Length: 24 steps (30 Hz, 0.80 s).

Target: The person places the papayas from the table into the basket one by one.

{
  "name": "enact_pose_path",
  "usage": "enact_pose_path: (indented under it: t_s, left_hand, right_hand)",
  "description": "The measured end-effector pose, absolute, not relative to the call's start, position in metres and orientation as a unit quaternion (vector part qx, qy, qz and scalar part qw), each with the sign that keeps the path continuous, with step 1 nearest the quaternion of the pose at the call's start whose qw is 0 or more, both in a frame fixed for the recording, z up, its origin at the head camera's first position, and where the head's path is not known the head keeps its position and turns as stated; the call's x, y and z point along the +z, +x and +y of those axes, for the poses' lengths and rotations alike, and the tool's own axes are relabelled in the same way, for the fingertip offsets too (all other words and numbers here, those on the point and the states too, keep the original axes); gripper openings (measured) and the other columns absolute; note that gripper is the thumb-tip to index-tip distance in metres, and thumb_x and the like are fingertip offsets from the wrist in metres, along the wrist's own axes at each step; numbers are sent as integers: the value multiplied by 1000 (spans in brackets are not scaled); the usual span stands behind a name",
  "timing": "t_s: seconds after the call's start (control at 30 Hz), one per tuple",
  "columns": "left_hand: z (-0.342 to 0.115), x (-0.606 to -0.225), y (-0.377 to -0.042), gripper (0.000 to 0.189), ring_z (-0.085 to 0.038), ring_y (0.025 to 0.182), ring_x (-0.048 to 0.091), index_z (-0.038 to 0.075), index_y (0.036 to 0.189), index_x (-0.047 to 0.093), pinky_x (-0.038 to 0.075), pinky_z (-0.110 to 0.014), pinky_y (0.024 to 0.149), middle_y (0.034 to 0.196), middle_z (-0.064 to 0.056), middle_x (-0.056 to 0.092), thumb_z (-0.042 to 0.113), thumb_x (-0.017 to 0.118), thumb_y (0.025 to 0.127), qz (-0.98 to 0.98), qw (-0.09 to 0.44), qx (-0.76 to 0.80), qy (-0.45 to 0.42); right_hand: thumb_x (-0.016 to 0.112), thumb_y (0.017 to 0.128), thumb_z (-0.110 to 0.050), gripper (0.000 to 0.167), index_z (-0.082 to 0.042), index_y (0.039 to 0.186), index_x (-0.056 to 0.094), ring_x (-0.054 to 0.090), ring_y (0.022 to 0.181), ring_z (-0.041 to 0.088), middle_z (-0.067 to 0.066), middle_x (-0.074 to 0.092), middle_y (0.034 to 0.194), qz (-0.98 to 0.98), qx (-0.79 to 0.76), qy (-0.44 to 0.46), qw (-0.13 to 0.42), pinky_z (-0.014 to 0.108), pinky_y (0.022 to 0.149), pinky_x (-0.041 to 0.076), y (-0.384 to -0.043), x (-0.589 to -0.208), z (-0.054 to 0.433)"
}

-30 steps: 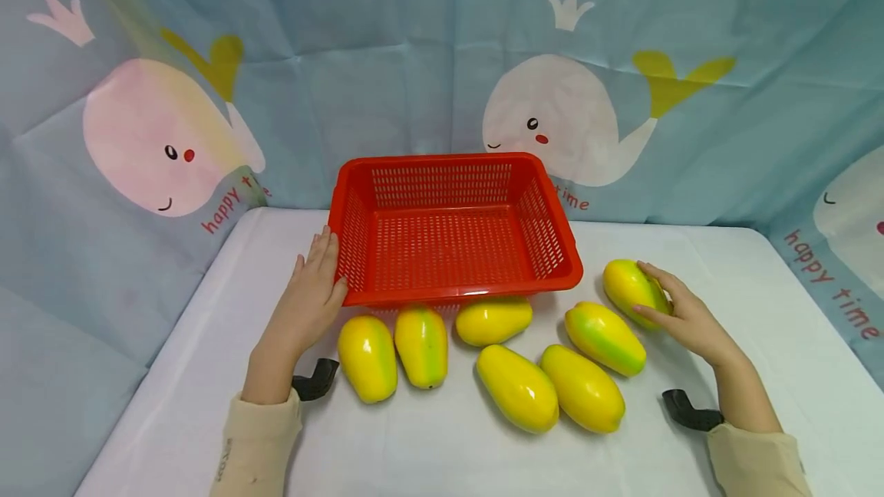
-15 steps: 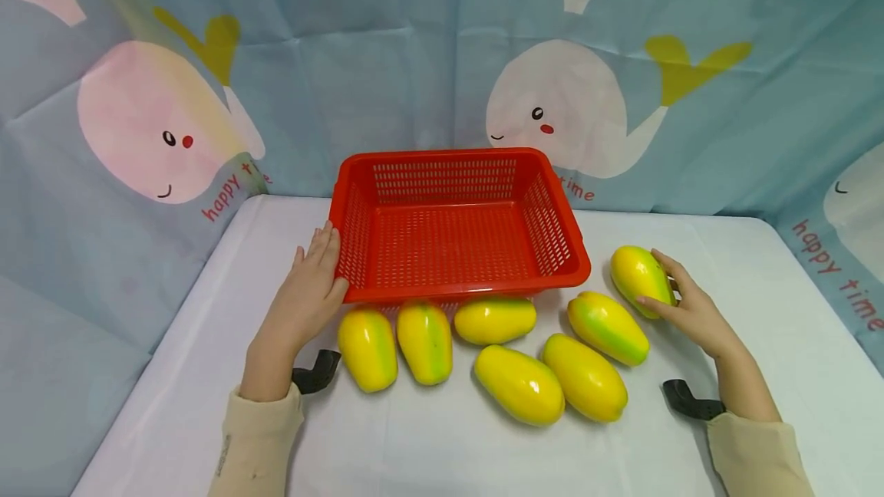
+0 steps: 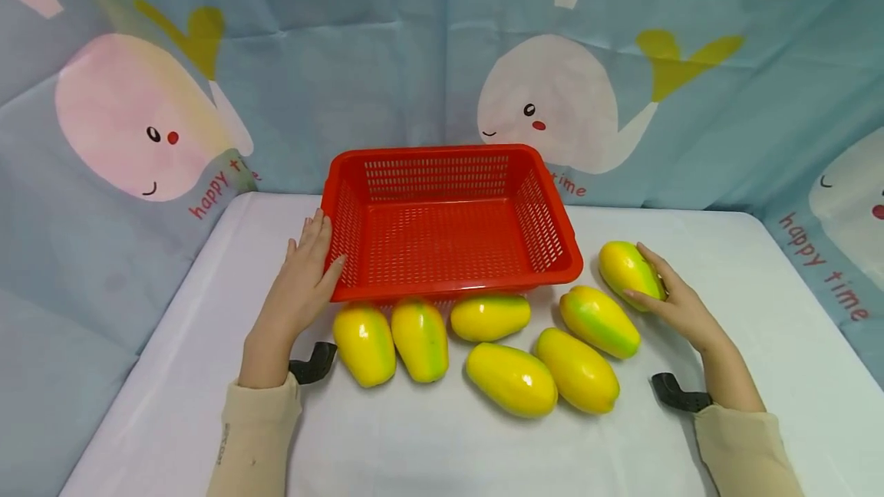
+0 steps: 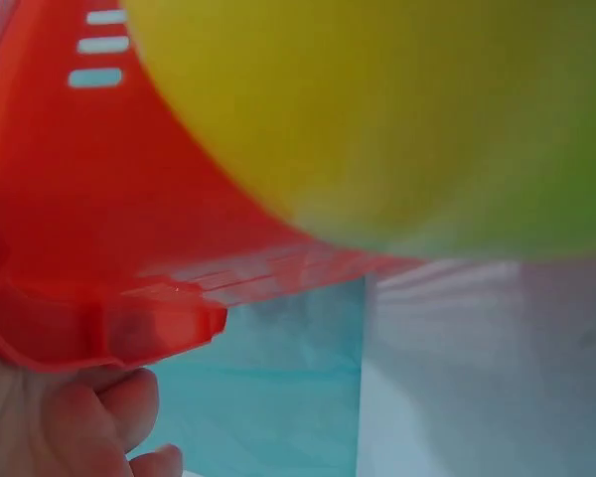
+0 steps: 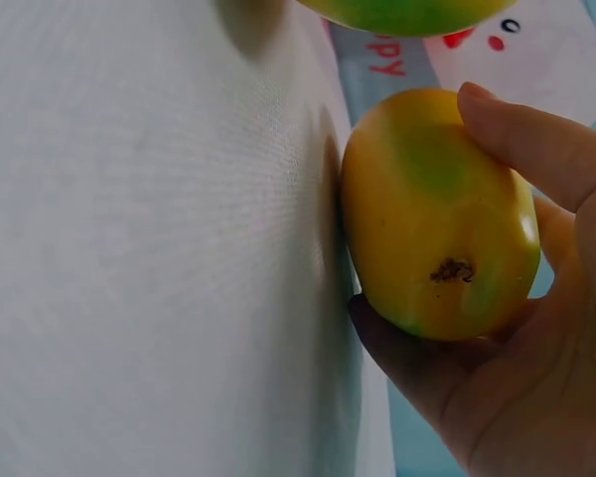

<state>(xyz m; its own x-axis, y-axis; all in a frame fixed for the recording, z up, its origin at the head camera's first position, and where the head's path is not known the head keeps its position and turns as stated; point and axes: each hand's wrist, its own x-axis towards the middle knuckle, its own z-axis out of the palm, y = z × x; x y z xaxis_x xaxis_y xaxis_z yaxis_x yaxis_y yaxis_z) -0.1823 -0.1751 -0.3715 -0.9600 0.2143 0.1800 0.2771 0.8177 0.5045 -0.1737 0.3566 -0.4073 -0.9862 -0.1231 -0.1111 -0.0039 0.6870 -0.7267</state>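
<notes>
My left hand (image 3: pixel 295 282) rests against the left rim of a red plastic basket (image 3: pixel 452 282), its fingers laid along the outside. In the left wrist view the fingertips (image 4: pixel 129 407) lie beneath the rim's lip. At the right, my right hand (image 3: pixel 684 313) holds a yellow-green papaya (image 3: pixel 630 274), thumb on one side and fingers on the other. The right wrist view shows this papaya's (image 5: pixel 442 219) dark stem scar towards the camera, its side right at the white cloth. Nearest to it lies another papaya (image 3: pixel 599 320).
Several more papayas lie in front of the basket, including one papaya (image 3: pixel 364 345) near my left wrist and a papaya (image 3: pixel 512 379) nearer the front. A white cloth (image 3: pixel 414 443) covers the table. Behind hangs a blue whale-print curtain (image 3: pixel 387 83).
The view has shifted slightly. My right fingers and thumb have settled round the papaya at the right, which stays in about the same place. The left hand keeps its place at the basket.
</notes>
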Motion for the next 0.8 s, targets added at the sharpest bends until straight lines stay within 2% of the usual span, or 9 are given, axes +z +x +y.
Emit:
enact_pose_path:
  t_s: [0.23, 0.4, 0.5, 0.67, 0.8]
  left_hand:
    - [-171, -376, -185, 68, -33, 143, 2, -5, 148, 12, 4, -56, 112, 156, -18, 5, 27, 45, 98, -949, 75, -277, -128]
    - [-170, -374, -186, 68, -33, 143, 3, -5, 148, 13, 4, -57, 111, 156, -19, 6, 26, 46, 97, -950, 87, -275, -122]
    - [-170, -374, -184, 68, -33, 143, 3, -6, 148, 13, 4, -57, 111, 156, -20, 6, 27, 45, 97, -952, 88, -272, -114]
    - [-172, -376, -182, 68, -34, 143, 5, -7, 147, 15, 6, -58, 111, 155, -21, 8, 28, 45, 97, -954, 89, -266, -108]
    - [-173, -377, -180, 68, -33, 143, 5, -6, 148, 14, 5, -57, 111, 156, -20, 8, 29, 44, 98, -955, 80, -267, -105]
  right_hand:
    - [56, 93, -39, 84, -28, 153, -2, 13, 132, 57, 25, 4, 154, 919, -385, 0, 87, 76, 94, 16, -174, -406, 357]
    - [57, 93, -38, 86, -24, 153, -3, 14, 131, 55, 27, 3, 154, 912, -402, 4, 85, 75, 96, 16, -177, -405, 357]
    - [58, 92, -37, 87, -21, 153, -1, 17, 130, 54, 29, 6, 153, 906, -415, 4, 85, 74, 96, 18, -178, -406, 354]
    - [59, 93, -34, 84, -15, 153, 3, 28, 121, 50, 33, 18, 147, 903, -423, 7, 77, 70, 94, 27, -177, -407, 352]
    - [59, 93, -34, 82, -14, 153, 6, 29, 121, 49, 33, 20, 146, 900, -429, 9, 76, 69, 94, 29, -176, -409, 350]
